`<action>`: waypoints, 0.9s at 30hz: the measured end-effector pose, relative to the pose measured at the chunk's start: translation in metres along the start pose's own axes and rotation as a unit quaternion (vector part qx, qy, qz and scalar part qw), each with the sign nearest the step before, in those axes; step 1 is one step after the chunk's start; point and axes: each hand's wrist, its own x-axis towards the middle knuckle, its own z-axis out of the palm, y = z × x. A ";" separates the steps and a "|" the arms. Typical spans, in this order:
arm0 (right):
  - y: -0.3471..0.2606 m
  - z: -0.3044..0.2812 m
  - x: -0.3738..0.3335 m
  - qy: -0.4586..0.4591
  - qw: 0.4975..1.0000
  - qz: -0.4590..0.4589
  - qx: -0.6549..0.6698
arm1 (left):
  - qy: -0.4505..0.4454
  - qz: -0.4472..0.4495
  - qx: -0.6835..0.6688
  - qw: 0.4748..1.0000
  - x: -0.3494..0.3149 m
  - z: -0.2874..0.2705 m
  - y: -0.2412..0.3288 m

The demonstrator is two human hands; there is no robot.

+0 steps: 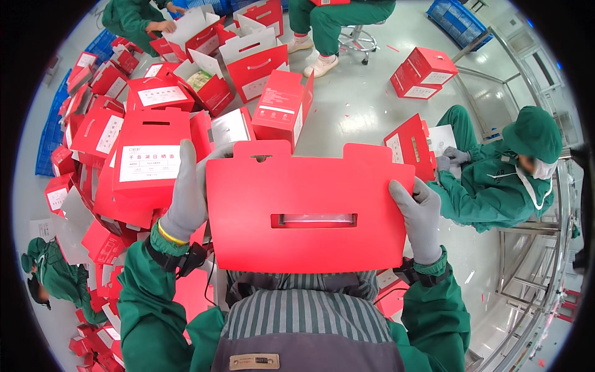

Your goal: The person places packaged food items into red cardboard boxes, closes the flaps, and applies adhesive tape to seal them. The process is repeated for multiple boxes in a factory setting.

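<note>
In front of my chest I hold a red cardboard gift box, its broad panel facing up with a handle slot cut through it. Tabs stick up along its far edge, and a strip of pale handle shows in the slot. My left hand, in a grey glove, grips the box's left side with the thumb raised along the edge. On the right side my gloved right hand clasps the edge, thumb on the upper face and fingers partly hidden behind. Beyond it stands another red box.
Piled red boxes, some with flaps up, crowd the left. Blue crates stand at the far right and along the left wall. A co-worker in green sits at right beside a metal rack; others work at the far side and lower left.
</note>
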 end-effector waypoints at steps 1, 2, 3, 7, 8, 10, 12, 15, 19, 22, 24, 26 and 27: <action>0.005 0.000 0.001 0.019 0.999 -0.015 -0.037 | 0.027 0.018 0.014 0.999 0.001 0.004 -0.002; 0.011 0.000 0.004 0.030 0.997 -0.032 -0.067 | 0.078 0.042 0.082 0.993 0.002 0.009 -0.006; 0.015 0.000 0.006 0.040 0.994 -0.040 -0.097 | 0.110 0.060 0.156 0.980 0.003 0.013 -0.008; 0.017 0.003 0.013 0.044 0.972 -0.087 -0.213 | 0.176 0.119 0.334 0.918 0.010 0.027 -0.010; 0.014 0.006 0.014 0.045 0.962 -0.098 -0.250 | 0.200 0.090 0.348 0.911 0.012 0.028 -0.008; 0.001 0.012 0.010 0.084 0.924 -0.189 -0.321 | 0.196 0.080 0.375 0.902 0.018 0.027 -0.007; -0.015 0.019 0.005 0.137 0.845 -0.341 -0.389 | 0.197 0.077 0.415 0.885 0.020 0.025 -0.007; -0.044 0.020 -0.012 -0.061 0.800 -0.466 -0.373 | 0.192 0.074 0.407 0.890 0.020 0.023 -0.011; -0.052 0.042 -0.009 -0.224 0.767 -0.343 -0.494 | 0.183 0.121 0.393 0.893 0.022 0.021 -0.017; -0.051 0.055 -0.004 -0.224 0.642 -0.426 -0.596 | 0.184 0.125 0.403 0.888 0.021 0.019 -0.018; -0.053 0.062 -0.005 -0.235 0.541 -0.460 -0.663 | 0.188 0.123 0.421 0.879 0.021 0.017 -0.019; -0.058 0.067 -0.009 -0.250 0.429 -0.475 -0.726 | 0.182 0.132 0.435 0.872 0.022 0.014 -0.019; -0.061 0.071 -0.010 -0.251 0.417 -0.501 -0.715 | 0.183 0.139 0.460 0.858 0.023 0.013 -0.019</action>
